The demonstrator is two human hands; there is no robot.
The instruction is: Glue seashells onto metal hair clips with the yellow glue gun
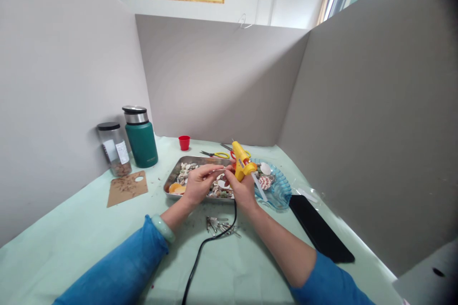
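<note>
My right hand (244,196) is wrapped round a yellow hot glue gun (243,158), whose nozzle points up and away. A whitish glue stick (259,188) sticks out of its back end, and a black cord (203,243) runs down toward me. My left hand (197,183) is closed in a pinch over the tray, its fingertips meeting those of the right. Something thin and pale shows between them, too small to name. Beneath both hands lies a metal tray (167,182) of small shells (185,167). Several metal clips (218,227) lie in front of it.
Right of the tray stand a blue scalloped plate (283,194) with shells and a black flat slab (320,228). Behind are scissors (221,155) and a red cup (184,143). At left are a green bottle (140,145), a jar (115,150) and a brown card (125,190). Grey panels surround the table.
</note>
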